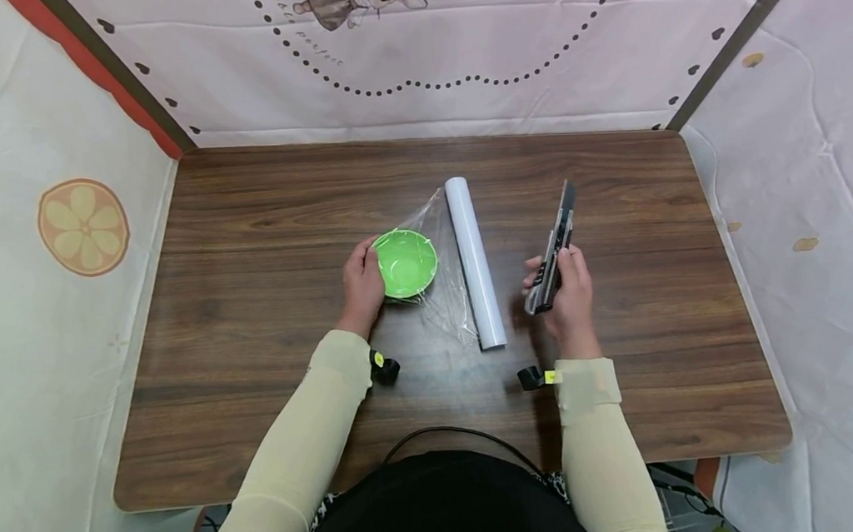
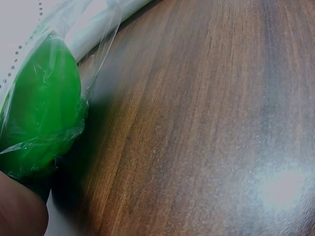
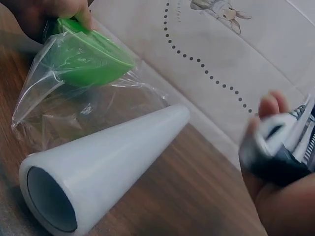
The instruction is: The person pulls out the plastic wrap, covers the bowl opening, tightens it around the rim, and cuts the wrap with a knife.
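Observation:
My left hand (image 1: 363,283) grips the edge of a bright green bowl (image 1: 407,263), thumb at the near rim. Clear plastic film (image 3: 47,115) covers the bowl and trails to the white roll (image 1: 475,262), which lies on the table to its right. In the left wrist view the wrapped bowl (image 2: 47,103) is tilted, with film bunched along its lower side. Above the table, right of the roll, my right hand (image 1: 570,296) holds a long black-and-silver tool (image 1: 556,243) pointing away from me. Its exact kind is unclear, and the right wrist view blurs its near end.
The brown wooden table (image 1: 256,396) has printed white cloth walls (image 1: 454,47) at its back and sides. A black cable (image 1: 454,428) curves along the front edge by my body. Small black cameras (image 1: 385,369) sit on both wrists.

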### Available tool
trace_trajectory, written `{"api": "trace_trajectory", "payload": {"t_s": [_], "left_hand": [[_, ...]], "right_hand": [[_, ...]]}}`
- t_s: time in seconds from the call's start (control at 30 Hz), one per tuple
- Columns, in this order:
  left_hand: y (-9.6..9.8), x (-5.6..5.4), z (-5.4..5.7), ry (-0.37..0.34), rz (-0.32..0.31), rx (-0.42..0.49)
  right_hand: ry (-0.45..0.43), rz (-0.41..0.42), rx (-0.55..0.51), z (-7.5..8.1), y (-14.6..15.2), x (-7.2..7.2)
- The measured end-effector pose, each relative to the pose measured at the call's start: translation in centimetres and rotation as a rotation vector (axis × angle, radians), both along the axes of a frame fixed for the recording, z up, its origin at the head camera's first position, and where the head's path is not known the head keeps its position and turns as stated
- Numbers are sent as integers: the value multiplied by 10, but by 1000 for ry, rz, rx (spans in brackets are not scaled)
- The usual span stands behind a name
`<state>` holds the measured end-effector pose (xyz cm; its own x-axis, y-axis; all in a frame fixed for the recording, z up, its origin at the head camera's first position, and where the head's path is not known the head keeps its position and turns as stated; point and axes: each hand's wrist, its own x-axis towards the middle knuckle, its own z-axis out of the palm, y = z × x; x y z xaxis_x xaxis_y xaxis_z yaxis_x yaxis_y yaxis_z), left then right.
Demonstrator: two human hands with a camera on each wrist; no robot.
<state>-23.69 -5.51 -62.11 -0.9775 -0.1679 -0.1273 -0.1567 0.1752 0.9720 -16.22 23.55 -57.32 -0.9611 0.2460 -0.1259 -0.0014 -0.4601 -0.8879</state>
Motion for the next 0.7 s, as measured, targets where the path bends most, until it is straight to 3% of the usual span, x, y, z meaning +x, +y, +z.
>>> {"api": "trace_trajectory", "payload": {"t_s": [0.13,0.2,0.43,0.7], "left_hand": [[-1,0,0,-6,-4,-2],[-2,0,0,-11,-4,-4],[-3,0,-1,-14,-11,11],[-5,-1,2,8,-12,1]], "right_hand": [[71,97,-96,10,-3,2],[100,112,-94,13,-5,1],[102,60,43,20,-13,-1],[78,60,36,25,-21,-9]]}}
